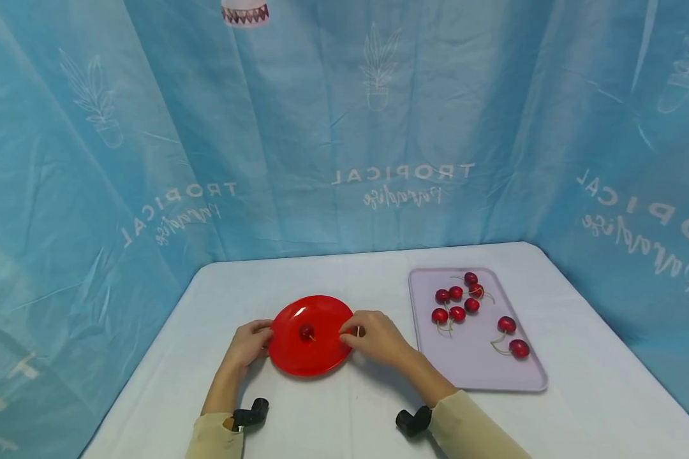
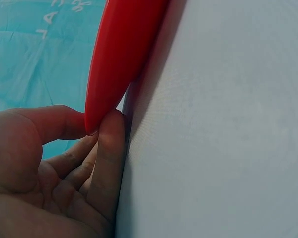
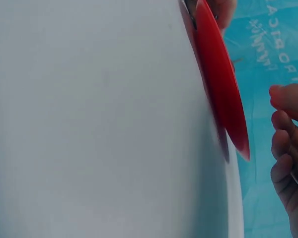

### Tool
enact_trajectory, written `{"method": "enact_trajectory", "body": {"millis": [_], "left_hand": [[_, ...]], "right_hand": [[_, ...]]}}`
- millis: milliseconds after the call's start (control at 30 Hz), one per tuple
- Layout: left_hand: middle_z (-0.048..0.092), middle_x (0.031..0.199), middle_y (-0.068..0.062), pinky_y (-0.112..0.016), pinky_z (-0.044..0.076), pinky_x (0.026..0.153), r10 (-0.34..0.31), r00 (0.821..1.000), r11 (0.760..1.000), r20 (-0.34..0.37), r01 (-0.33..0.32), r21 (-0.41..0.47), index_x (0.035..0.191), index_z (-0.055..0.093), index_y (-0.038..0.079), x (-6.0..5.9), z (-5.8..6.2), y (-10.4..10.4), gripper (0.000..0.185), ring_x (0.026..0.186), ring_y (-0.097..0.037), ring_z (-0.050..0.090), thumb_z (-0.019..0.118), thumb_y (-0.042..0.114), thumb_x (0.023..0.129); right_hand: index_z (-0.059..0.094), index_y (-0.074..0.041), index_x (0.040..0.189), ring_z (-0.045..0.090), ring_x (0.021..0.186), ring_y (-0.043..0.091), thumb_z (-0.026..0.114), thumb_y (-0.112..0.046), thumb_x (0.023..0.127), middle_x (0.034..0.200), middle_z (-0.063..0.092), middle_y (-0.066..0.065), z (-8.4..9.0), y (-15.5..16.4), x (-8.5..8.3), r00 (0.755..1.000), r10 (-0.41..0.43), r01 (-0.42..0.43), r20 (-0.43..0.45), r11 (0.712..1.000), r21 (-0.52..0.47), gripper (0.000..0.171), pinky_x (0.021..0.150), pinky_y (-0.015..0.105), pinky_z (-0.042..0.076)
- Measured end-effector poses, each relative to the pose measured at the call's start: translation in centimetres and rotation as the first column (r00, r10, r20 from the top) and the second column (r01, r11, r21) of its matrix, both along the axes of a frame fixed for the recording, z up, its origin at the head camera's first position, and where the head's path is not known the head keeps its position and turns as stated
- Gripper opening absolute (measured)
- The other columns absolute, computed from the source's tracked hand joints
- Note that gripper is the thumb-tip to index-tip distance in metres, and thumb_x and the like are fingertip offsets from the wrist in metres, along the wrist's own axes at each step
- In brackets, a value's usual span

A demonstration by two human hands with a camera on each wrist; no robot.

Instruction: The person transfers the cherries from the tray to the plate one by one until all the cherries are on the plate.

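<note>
A round red plate (image 1: 289,360) lies on the white table with one dark red cherry (image 1: 306,331) near its middle. My left hand (image 1: 249,344) pinches the plate's left rim, the thumb on top and a finger underneath, as the left wrist view shows. Over the plate's right edge hovers my right hand (image 1: 376,335), its fingers loosely bent. In the right wrist view this hand (image 3: 293,144) is apart from the plate (image 3: 221,79), and nothing shows between thumb and fingers.
To the right lies a pale purple tray (image 1: 453,370). Several cherries (image 1: 457,313) with stems are grouped in its far part, and two more cherries (image 1: 518,349) lie near its right side. Blue printed curtains (image 1: 298,210) surround the white table (image 1: 321,421).
</note>
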State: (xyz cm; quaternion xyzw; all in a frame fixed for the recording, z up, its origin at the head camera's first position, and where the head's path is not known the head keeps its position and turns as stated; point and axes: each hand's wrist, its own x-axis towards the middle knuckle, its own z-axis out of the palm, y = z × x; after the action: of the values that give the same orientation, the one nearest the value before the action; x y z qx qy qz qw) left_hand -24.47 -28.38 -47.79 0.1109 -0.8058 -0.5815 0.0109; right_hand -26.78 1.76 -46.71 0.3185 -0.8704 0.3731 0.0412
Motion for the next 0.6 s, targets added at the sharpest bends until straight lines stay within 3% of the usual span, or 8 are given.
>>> {"method": "enact_trajectory", "body": {"millis": [133,367,600], "left_hand": [[0.065,0.103,-0.016,-0.033,0.056,0.064,0.011,1.0,1.0,0.009,-0.011,0.0,0.123,0.058,-0.004,0.0,0.0,0.0,0.033,0.077,-0.02,0.063,0.054,0.01,0.093],[0.064,0.106,-0.017,-0.032,0.056,0.064,0.009,1.0,1.0,0.012,-0.009,0.002,0.124,0.057,-0.004,0.1,0.0,-0.1,0.034,0.077,-0.021,0.063,0.054,0.011,0.094],[0.064,0.106,-0.017,-0.033,0.056,0.064,0.005,1.0,1.0,0.008,-0.005,0.003,0.124,0.058,-0.003,0.0,-0.1,-0.2,0.033,0.077,-0.021,0.062,0.054,0.011,0.094]], "right_hand": [[0.076,-0.021,0.097,0.054,0.069,0.008,0.075,-0.026,0.083,0.076,0.058,-0.018,-0.2,1.0,-0.1,1.0,0.002,-0.002,-0.019,1.0,0.001,0.015,0.059,0.023,0.049],[0.077,-0.022,0.095,0.053,0.065,0.005,0.076,-0.026,0.082,0.073,0.057,-0.019,-0.1,2.5,0.4,0.994,-0.102,0.101,-0.037,0.995,-0.015,0.014,0.055,0.022,0.048],[0.076,-0.02,0.098,0.053,0.068,0.008,0.077,-0.026,0.082,0.074,0.057,-0.018,0.7,4.3,1.1,0.989,-0.149,0.149,-0.009,0.989,-0.013,0.017,0.057,0.024,0.048]]}}
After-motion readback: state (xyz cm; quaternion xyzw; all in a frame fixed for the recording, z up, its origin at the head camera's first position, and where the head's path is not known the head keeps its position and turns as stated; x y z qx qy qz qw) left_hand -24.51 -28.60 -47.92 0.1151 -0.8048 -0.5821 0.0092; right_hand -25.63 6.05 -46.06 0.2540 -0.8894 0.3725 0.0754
